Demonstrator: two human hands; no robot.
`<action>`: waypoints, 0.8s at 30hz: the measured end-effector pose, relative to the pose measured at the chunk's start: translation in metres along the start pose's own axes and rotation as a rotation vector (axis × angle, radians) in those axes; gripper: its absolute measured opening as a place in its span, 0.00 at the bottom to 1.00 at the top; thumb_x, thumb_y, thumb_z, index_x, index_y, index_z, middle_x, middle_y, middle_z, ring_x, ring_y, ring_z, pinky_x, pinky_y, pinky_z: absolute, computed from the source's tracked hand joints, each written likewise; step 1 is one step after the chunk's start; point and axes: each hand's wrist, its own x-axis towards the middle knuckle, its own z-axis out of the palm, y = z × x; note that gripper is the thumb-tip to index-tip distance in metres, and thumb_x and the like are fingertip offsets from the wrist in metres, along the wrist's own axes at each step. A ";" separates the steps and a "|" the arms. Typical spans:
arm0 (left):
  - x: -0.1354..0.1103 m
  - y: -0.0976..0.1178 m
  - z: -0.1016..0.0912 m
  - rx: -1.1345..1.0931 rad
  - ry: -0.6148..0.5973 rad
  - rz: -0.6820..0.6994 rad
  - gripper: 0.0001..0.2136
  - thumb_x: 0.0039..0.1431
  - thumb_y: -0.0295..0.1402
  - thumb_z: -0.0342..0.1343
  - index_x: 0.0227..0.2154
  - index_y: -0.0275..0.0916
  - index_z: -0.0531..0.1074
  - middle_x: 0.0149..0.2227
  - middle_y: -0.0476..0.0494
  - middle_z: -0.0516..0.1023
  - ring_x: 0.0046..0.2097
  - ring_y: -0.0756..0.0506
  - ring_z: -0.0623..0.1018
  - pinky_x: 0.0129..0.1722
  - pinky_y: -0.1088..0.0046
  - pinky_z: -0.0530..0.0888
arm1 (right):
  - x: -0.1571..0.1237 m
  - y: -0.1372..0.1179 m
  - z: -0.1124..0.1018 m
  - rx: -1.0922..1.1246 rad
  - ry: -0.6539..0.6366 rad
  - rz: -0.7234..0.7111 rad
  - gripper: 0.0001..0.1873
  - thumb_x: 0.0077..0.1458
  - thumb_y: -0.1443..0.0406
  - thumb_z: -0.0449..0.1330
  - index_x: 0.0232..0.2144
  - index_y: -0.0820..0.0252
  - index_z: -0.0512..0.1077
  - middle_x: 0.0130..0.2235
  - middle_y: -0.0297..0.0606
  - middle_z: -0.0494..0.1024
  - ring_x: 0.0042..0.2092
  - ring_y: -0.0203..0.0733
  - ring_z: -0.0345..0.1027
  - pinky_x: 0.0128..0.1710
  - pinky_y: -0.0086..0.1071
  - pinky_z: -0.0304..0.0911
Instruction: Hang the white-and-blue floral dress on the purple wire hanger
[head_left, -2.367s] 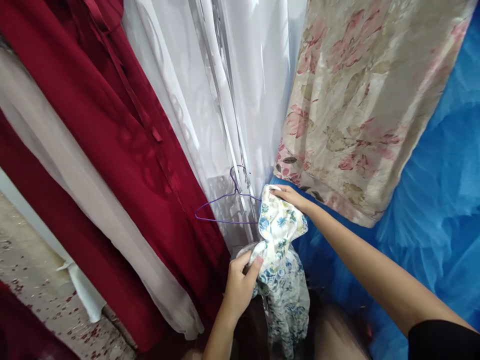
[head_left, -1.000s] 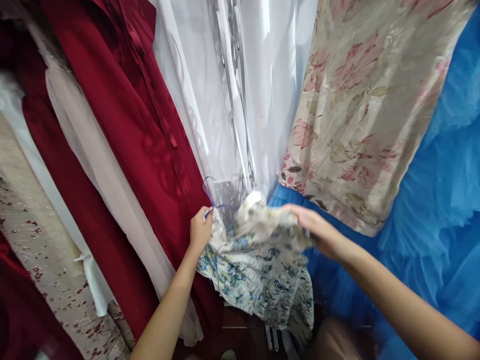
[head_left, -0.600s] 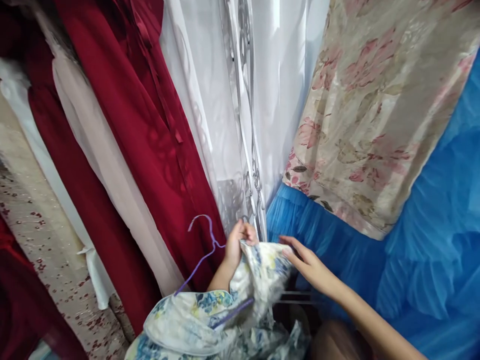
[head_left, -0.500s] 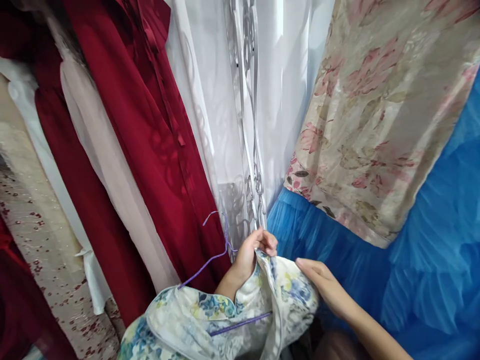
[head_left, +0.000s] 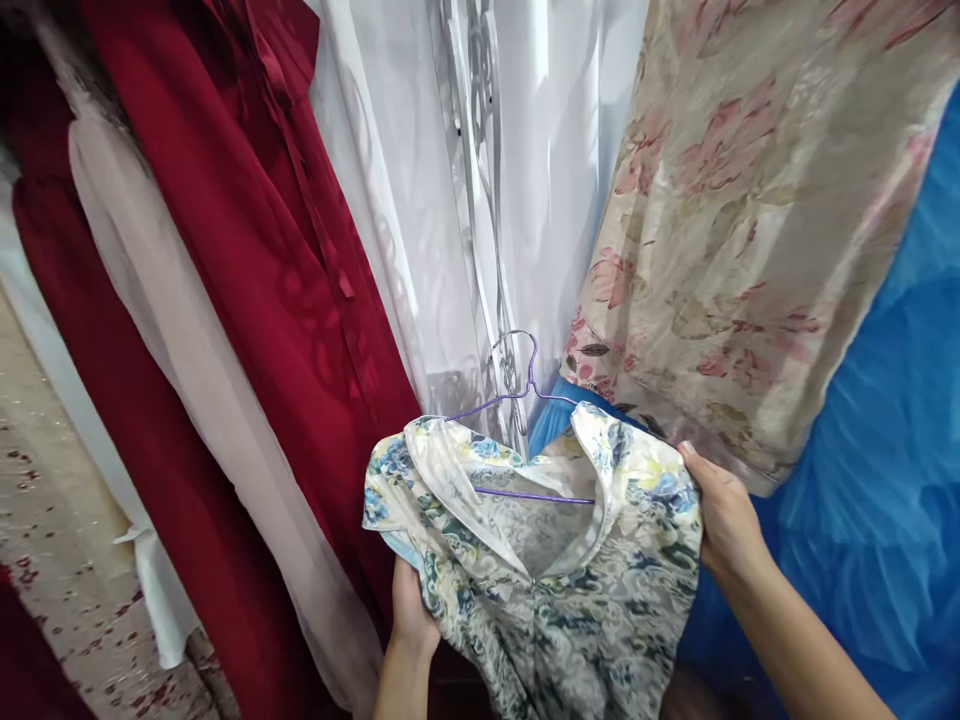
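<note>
A blue, yellow and white floral dress with a pale V-shaped neckline spreads out in front of me on a purple wire hanger. The hanger's hook stands up above the collar, and its lower bar shows through the neck opening. My left hand grips the dress's left side under the sleeve edge, with its fingers partly behind the cloth. At the right shoulder edge, my right hand is closed on the fabric, thumb in front and the other fingers mostly hidden.
Long dark red dresses and a pale pink one hang on the left. White cloth with dangling straps hangs behind the hanger. A beige floral garment and a blue ruffled tulle dress hang on the right.
The hanger has swung upright and to the right, now seated in both shoulders of the dress. My left hand has left the neck area for the left side; my right hand has shifted right and up.
</note>
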 end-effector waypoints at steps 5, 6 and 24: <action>-0.020 -0.024 -0.032 -0.046 0.151 -0.017 0.31 0.52 0.60 0.58 0.53 0.44 0.76 0.57 0.40 0.77 0.65 0.34 0.67 0.65 0.55 0.65 | -0.004 0.009 -0.006 0.077 0.203 -0.037 0.14 0.45 0.55 0.70 0.27 0.54 0.73 0.25 0.39 0.83 0.34 0.57 0.81 0.32 0.44 0.78; -0.022 -0.029 -0.034 -0.014 0.139 -0.025 0.31 0.51 0.58 0.61 0.52 0.44 0.76 0.58 0.40 0.75 0.67 0.34 0.65 0.66 0.56 0.63 | -0.003 0.010 -0.009 0.075 0.222 -0.044 0.14 0.45 0.54 0.70 0.27 0.54 0.72 0.25 0.39 0.83 0.34 0.58 0.81 0.31 0.44 0.78; -0.042 -0.070 -0.052 0.299 0.236 -0.148 0.27 0.45 0.42 0.71 0.49 0.41 0.77 0.58 0.38 0.76 0.66 0.33 0.66 0.67 0.59 0.61 | 0.002 0.015 -0.007 -0.098 -0.134 0.057 0.14 0.50 0.50 0.68 0.31 0.52 0.77 0.31 0.38 0.85 0.37 0.57 0.80 0.30 0.41 0.76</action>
